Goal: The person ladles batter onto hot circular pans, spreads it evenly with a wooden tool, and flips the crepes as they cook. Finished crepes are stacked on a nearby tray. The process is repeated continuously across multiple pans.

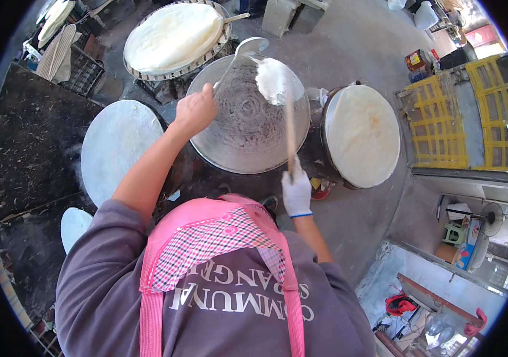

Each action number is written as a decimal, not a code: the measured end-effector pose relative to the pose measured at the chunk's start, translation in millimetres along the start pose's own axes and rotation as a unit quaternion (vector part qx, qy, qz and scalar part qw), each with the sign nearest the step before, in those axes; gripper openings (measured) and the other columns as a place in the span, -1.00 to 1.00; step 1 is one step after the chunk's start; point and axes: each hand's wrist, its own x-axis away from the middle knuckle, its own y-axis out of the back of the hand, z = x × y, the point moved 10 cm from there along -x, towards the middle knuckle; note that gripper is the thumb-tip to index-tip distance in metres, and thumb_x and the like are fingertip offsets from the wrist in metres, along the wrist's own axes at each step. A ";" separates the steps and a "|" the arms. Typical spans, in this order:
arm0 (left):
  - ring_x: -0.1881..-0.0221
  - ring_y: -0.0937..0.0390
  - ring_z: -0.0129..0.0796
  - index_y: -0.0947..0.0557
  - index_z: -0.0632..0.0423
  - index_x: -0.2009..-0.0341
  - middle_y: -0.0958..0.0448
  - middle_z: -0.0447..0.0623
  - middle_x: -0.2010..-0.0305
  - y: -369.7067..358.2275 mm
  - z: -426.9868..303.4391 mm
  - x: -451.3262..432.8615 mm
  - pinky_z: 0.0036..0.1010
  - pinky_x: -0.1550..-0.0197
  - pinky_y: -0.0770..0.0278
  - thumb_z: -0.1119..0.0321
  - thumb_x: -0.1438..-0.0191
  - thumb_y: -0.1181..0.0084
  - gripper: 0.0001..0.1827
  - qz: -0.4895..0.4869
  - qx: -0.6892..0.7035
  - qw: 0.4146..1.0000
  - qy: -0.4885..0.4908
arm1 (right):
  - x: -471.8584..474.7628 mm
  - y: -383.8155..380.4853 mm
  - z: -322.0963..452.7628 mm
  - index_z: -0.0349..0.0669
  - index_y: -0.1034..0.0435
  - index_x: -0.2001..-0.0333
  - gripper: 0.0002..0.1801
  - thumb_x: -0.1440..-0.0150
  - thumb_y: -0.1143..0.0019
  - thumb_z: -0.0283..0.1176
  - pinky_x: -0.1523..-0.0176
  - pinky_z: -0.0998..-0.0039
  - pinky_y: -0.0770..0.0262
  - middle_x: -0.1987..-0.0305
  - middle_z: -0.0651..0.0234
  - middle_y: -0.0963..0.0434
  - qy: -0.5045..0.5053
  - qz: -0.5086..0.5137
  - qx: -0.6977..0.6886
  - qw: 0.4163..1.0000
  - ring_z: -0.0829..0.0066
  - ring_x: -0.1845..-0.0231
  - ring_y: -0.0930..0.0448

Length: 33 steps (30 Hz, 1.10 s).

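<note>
My bare left hand point(197, 109) grips a metal ladle point(254, 44) by its handle. The ladle's bowl hangs over the far rim of a large round griddle point(245, 147). White batter point(271, 80) lies in a patch on the far right part of that griddle. In a white glove, my right hand point(297, 189) holds a wooden stick point(290, 138) that reaches over the griddle's right side. The stick's far end is blurred against the batter, so its tip cannot be made out.
Pale round sheets lie on a left griddle point(122, 149) and a right griddle point(363, 136). Beyond, a round woven tray point(169, 76) bears a stack of thin sheets point(173, 38). A dark board point(35, 147) stands at left. Concrete blocks point(280, 15) sit at the back.
</note>
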 end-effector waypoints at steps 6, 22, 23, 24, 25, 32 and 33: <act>0.37 -0.51 0.32 -0.30 0.13 0.21 -0.54 0.31 0.47 13.0 31.2 52.0 0.08 0.32 -0.40 0.26 -0.18 0.00 -0.75 -0.030 0.077 0.997 0.007 | -47.6 -36.0 28.0 -0.31 -0.22 -0.26 -0.44 -0.18 0.03 -0.42 -0.01 0.10 -0.46 0.09 -0.19 -0.51 0.076 0.025 -0.060 0.995 -0.14 0.06 -0.53; 0.66 -0.25 -0.58 -0.32 0.04 0.34 -0.29 -0.19 0.58 -12.5 28.9 155.6 -0.56 0.65 -0.22 0.30 -0.17 -0.14 -0.76 0.149 0.476 0.859 0.117 | -27.4 -87.4 73.7 -0.37 -0.06 -0.31 -0.41 -0.25 0.15 -0.35 0.29 -0.13 -0.43 0.45 -0.21 -0.52 0.026 0.067 0.028 0.997 -0.19 0.40 -0.56; 0.66 -0.25 -0.58 -0.32 0.04 0.34 -0.29 -0.19 0.58 -2.4 29.9 154.8 -0.56 0.65 -0.22 0.30 -0.17 -0.14 -0.75 0.130 0.481 0.860 0.110 | -31.4 -86.3 89.3 -0.37 -0.06 -0.31 -0.40 -0.25 0.14 -0.34 0.29 -0.13 -0.43 0.46 -0.21 -0.51 0.076 0.067 0.014 0.995 -0.20 0.41 -0.56; 0.66 -0.25 -0.58 -0.33 0.04 0.34 -0.28 -0.20 0.57 8.9 32.3 154.4 -0.56 0.65 -0.22 0.30 -0.17 -0.15 -0.75 0.110 0.486 0.861 0.103 | -33.7 -82.4 95.6 -0.35 -0.07 -0.32 -0.40 -0.26 0.15 -0.33 0.29 -0.14 -0.43 0.46 -0.19 -0.52 0.098 0.070 0.017 0.993 -0.20 0.42 -0.56; 0.65 -0.24 -0.58 -0.33 0.04 0.34 -0.28 -0.20 0.57 20.3 35.7 153.5 -0.57 0.65 -0.22 0.30 -0.17 -0.16 -0.75 0.090 0.482 0.866 0.097 | -37.4 -75.1 94.4 -0.32 -0.08 -0.32 -0.41 -0.26 0.14 -0.32 0.30 -0.12 -0.44 0.43 -0.19 -0.53 0.098 0.071 0.030 0.992 -0.20 0.41 -0.56; 0.72 -0.25 -0.61 -0.34 0.03 0.37 -0.27 -0.24 0.65 41.2 61.1 181.8 -0.62 0.69 -0.17 0.24 -0.19 -0.18 -0.72 -0.024 0.546 0.829 0.118 | -70.2 -44.0 49.9 -0.26 -0.14 -0.30 -0.45 -0.28 0.14 -0.28 0.33 -0.07 -0.48 0.49 -0.09 -0.54 0.069 0.060 0.139 0.986 -0.11 0.44 -0.58; 0.72 -0.25 -0.61 -0.35 0.04 0.36 -0.27 -0.24 0.65 36.0 66.1 192.2 -0.62 0.70 -0.16 0.24 -0.19 -0.18 -0.72 -0.031 0.531 0.837 0.132 | -66.3 -54.2 57.8 -0.26 -0.14 -0.29 -0.45 -0.28 0.14 -0.27 0.33 -0.07 -0.49 0.48 -0.09 -0.55 0.110 0.066 0.140 0.982 -0.11 0.44 -0.59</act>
